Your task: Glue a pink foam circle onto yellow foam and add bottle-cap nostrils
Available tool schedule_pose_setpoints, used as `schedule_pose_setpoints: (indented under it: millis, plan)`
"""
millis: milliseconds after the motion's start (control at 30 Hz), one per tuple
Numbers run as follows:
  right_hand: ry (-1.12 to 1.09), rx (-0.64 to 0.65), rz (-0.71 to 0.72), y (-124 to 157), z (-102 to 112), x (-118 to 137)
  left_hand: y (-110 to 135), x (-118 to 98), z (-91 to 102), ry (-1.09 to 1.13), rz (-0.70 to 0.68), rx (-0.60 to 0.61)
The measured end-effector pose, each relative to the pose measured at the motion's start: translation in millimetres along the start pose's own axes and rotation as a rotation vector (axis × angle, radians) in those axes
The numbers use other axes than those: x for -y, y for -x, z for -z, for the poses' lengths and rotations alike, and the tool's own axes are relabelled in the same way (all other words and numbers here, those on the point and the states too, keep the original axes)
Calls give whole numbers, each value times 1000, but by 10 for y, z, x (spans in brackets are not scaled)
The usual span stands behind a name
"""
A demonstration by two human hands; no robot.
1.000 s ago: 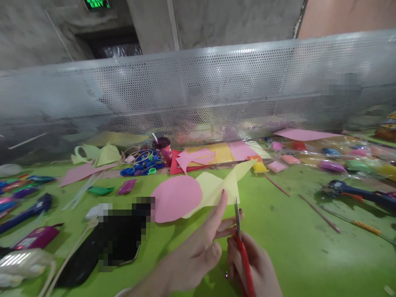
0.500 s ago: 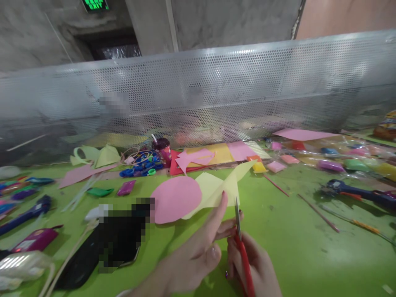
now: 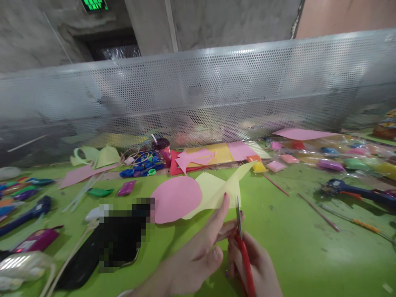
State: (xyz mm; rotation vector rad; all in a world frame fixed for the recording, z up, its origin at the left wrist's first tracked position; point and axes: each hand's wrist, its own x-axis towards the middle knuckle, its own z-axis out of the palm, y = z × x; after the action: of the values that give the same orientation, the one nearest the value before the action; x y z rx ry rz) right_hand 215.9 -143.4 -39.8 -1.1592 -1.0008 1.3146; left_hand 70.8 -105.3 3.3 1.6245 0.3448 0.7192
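Observation:
My right hand [image 3: 255,264] is wrapped round red-handled scissors [image 3: 246,258], whose narrow blades point up and away from me and look closed. Beside it, my left hand [image 3: 196,251] has its index finger stretched out over the pale yellow paper [image 3: 210,194]; whether the fingertip touches the paper I cannot tell. The thumb of that hand stands apart, while its other fingers reach toward the scissors and are partly hidden behind the blades. A pink paper oval [image 3: 176,200] overlaps the yellow paper's left side. One narrow yellow corner lifts toward the upper right.
A black phone-like object [image 3: 80,255] lies at left, partly pixelated. Behind are a lidded cup [image 3: 162,150], blue rings [image 3: 140,167] and coloured paper sheets [image 3: 216,154]. Clay packets [image 3: 331,165] and a dark blue glue-gun-like tool [image 3: 355,192] lie right. A perforated metal screen [image 3: 216,95] borders the table.
Almost nothing differs. Both hands and the scissors have shifted very slightly to the right; the papers keep their places.

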Motion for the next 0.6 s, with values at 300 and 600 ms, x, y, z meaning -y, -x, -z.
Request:
schedule_pose_setpoints:
  millis: [300, 600]
  plan:
    - [-13, -8, -13, 2, -14, 13, -10, 19, -10, 10, -17, -1]
    - [-25, -16, -17, 20, -20, 14, -1, 14, -18, -4, 6, -1]
